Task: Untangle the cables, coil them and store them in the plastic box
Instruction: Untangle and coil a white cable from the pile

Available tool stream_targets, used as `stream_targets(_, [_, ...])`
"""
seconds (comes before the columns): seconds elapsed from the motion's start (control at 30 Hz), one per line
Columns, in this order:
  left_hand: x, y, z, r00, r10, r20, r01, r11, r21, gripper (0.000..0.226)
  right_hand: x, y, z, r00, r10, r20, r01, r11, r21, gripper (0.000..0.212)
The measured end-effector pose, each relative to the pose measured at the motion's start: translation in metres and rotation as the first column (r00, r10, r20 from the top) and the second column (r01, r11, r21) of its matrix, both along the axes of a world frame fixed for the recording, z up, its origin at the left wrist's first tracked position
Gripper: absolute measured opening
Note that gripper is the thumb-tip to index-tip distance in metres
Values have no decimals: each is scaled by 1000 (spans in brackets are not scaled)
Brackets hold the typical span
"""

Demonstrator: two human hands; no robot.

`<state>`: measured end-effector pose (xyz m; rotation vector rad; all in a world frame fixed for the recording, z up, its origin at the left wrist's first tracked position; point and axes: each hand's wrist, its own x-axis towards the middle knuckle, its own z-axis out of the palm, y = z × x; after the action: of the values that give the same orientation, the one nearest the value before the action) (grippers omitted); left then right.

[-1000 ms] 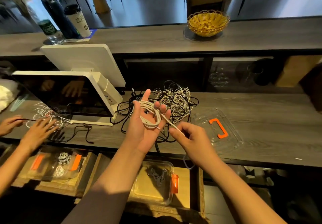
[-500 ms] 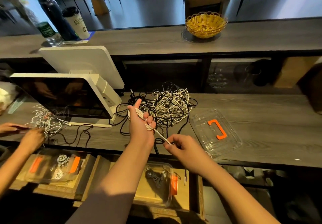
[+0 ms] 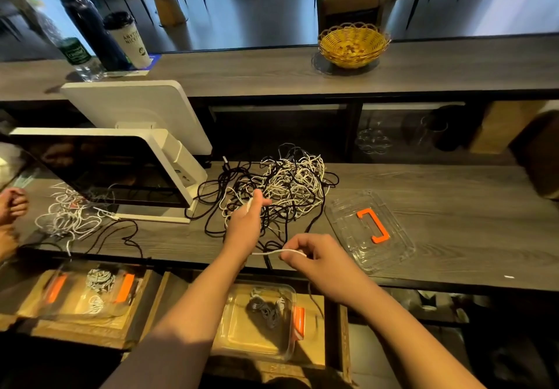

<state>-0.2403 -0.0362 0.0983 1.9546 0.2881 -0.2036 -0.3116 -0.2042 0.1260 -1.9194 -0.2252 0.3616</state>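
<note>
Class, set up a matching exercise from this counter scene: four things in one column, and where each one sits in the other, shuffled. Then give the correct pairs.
Things
1. wicker basket
2. clear lid
3. plastic box
4. cable tangle

Places
A. in the open drawer below the counter
B. on the upper shelf
C. on the counter, right of the tangle
D. on the counter, beside the white screen stand

Pairs: 1-B, 2-C, 3-A, 4-D
</note>
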Motion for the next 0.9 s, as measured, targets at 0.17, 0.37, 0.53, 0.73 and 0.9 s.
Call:
stream_targets(0.17, [-12,-10,4,944,-264,-195,275,961,28,73,2,2,3,999,-23,31,22,999,36,16])
stream_targets(0.37, [-29,-16,10,802,-395,-447,238,899,-367,73,6,-1,-1,988,-114,102,112,993,26,16])
stream_targets(0.53, [-40,-20,18,670,-586,-455,250,756,-605,89,12,-12,-3,958,-227,175,232,973,-13,14])
stream_targets(0.73, [-45,-11,26,534,-769,-351,332,573,-749,67,22,-23,9,955,-245,167,248,969,3,16])
stream_targets(0.9, [-43,-7,34,641,-694,-329,367,653,-662,47,25,-24,16,963,-242,120,235,969,70,18])
